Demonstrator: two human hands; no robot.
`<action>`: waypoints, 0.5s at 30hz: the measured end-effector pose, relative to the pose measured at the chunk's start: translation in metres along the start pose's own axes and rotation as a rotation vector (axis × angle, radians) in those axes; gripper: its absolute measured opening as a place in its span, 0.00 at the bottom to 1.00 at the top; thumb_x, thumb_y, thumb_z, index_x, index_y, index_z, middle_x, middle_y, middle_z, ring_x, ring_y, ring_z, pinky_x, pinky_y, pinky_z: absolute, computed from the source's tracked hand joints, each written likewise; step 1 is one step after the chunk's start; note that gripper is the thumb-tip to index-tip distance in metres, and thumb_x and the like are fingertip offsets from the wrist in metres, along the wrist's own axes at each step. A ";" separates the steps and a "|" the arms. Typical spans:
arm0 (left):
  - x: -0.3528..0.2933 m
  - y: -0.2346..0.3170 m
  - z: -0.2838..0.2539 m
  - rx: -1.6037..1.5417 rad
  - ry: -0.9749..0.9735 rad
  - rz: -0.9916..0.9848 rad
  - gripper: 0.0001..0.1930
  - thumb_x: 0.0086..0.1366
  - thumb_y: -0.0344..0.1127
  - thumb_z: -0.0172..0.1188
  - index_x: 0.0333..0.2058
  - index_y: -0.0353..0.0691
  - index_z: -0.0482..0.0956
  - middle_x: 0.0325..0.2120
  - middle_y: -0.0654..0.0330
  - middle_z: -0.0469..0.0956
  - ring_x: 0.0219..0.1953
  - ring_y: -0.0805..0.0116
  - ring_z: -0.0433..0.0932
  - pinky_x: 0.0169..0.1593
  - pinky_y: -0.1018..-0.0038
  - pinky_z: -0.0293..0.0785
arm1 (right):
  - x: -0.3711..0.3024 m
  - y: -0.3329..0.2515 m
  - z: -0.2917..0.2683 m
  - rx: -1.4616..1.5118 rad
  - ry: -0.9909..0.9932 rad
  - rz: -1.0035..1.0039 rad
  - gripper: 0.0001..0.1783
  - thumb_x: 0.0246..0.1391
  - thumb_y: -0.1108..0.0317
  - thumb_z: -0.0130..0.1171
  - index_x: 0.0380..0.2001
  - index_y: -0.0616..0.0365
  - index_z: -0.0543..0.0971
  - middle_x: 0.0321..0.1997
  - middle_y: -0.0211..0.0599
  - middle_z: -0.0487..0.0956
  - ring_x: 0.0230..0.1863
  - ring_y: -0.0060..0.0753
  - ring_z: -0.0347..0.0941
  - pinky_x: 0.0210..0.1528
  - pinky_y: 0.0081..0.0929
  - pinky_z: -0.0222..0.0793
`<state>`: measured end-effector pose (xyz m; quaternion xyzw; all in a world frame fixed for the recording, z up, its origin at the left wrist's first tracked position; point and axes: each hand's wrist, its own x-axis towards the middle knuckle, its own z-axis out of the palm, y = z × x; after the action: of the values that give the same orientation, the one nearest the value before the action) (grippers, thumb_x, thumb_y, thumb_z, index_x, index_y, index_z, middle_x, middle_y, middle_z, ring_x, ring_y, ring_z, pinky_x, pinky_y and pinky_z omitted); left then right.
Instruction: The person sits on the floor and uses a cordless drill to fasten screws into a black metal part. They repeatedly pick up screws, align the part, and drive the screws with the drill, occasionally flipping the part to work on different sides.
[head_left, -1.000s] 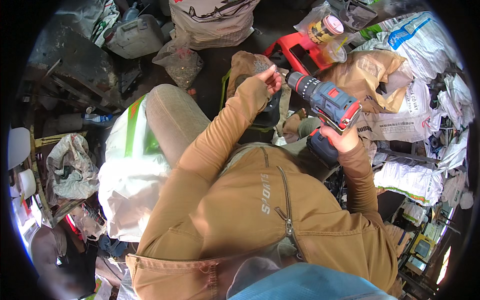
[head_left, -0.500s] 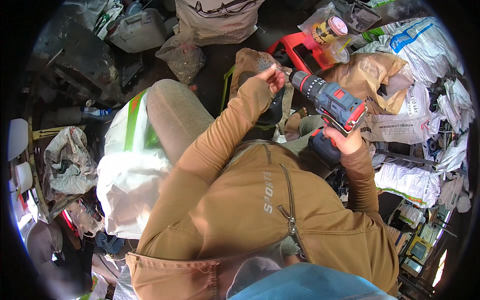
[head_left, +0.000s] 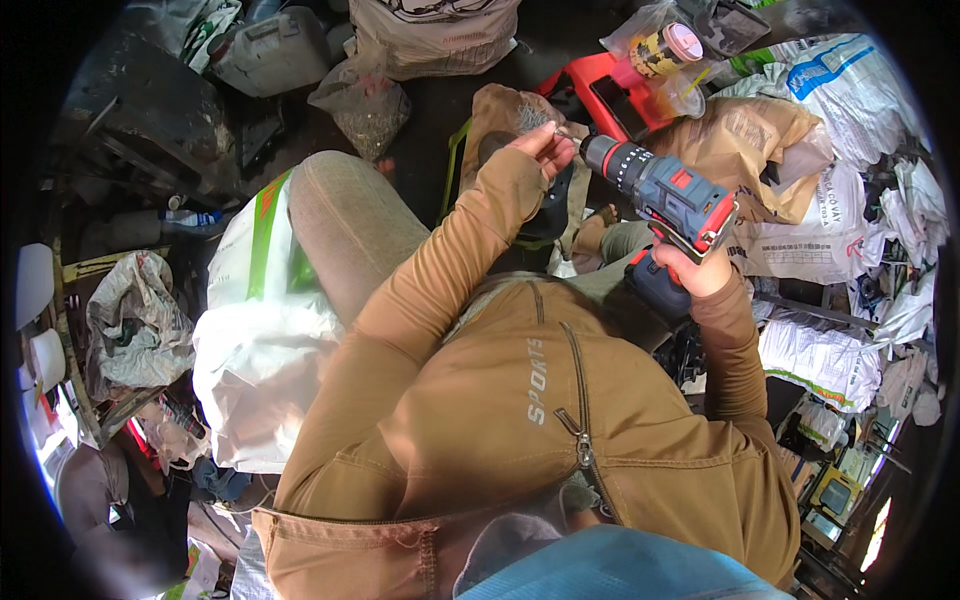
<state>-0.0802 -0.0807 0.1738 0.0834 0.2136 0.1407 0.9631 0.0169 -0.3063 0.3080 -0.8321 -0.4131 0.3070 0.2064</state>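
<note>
R hand (head_left: 698, 270) grasps blue-grey, red-trimmed cordless drill (head_left: 672, 190), chuck just beside L hand (head_left: 546, 150), fingertips bunched, can't tell on what. Vs 1 s ago, barely shifted: prob same step. Beyond: grey heap of thin bits (head_left: 531, 117).

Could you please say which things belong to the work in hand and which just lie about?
In use:
drill, in the right hand
probably the thin grey pieces beside the left hand

Lying about, apparently:
lidded cup
grey jerrycan
brown paper bag

A workshop (cluttered), judging by the drill (head_left: 668, 190), jerrycan (head_left: 272, 52) and sacks (head_left: 850, 105).
</note>
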 end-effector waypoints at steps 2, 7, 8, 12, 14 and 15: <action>-0.003 0.000 -0.001 0.018 0.020 -0.021 0.09 0.66 0.34 0.56 0.38 0.32 0.75 0.34 0.59 0.76 0.36 0.70 0.76 0.46 0.76 0.76 | 0.003 0.003 0.000 -0.160 0.063 -0.072 0.24 0.40 0.67 0.66 0.44 0.57 0.75 0.46 0.39 0.76 0.47 0.44 0.72 0.50 0.38 0.67; 0.002 -0.010 -0.019 -0.072 0.023 -0.043 0.11 0.66 0.35 0.56 0.40 0.32 0.74 0.35 0.58 0.76 0.38 0.69 0.75 0.45 0.75 0.76 | 0.020 -0.001 -0.007 -0.464 0.077 -0.385 0.29 0.38 0.66 0.68 0.48 0.57 0.73 0.50 0.41 0.74 0.52 0.46 0.70 0.54 0.39 0.65; 0.008 -0.013 -0.029 -0.115 -0.037 -0.028 0.11 0.66 0.35 0.56 0.40 0.32 0.74 0.36 0.57 0.76 0.38 0.69 0.75 0.45 0.75 0.76 | 0.022 -0.004 -0.009 -0.482 0.075 -0.396 0.29 0.38 0.66 0.68 0.47 0.57 0.73 0.49 0.41 0.75 0.51 0.45 0.70 0.54 0.39 0.66; 0.046 -0.022 -0.096 -0.017 0.132 -0.002 0.16 0.61 0.35 0.60 0.46 0.38 0.71 0.39 0.56 0.76 0.41 0.63 0.75 0.47 0.71 0.75 | 0.030 -0.013 -0.016 -0.410 0.037 -0.315 0.27 0.39 0.69 0.67 0.47 0.59 0.73 0.47 0.40 0.76 0.49 0.41 0.72 0.52 0.35 0.68; 0.068 -0.016 -0.132 0.239 0.309 0.193 0.23 0.55 0.36 0.63 0.49 0.43 0.68 0.42 0.54 0.73 0.46 0.57 0.74 0.52 0.65 0.72 | 0.036 -0.014 -0.019 -0.296 -0.054 -0.169 0.27 0.39 0.72 0.66 0.47 0.60 0.74 0.47 0.40 0.77 0.48 0.39 0.74 0.51 0.32 0.69; 0.073 -0.021 -0.144 0.733 0.394 0.218 0.29 0.50 0.38 0.67 0.51 0.44 0.67 0.44 0.54 0.73 0.49 0.55 0.72 0.55 0.61 0.69 | 0.040 -0.014 -0.020 -0.223 -0.106 -0.083 0.27 0.39 0.73 0.66 0.47 0.60 0.74 0.46 0.41 0.78 0.48 0.38 0.74 0.50 0.31 0.69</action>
<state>-0.0743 -0.0635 0.0124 0.4137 0.4193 0.1697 0.7901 0.0413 -0.2677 0.3175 -0.8146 -0.4892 0.2940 0.1031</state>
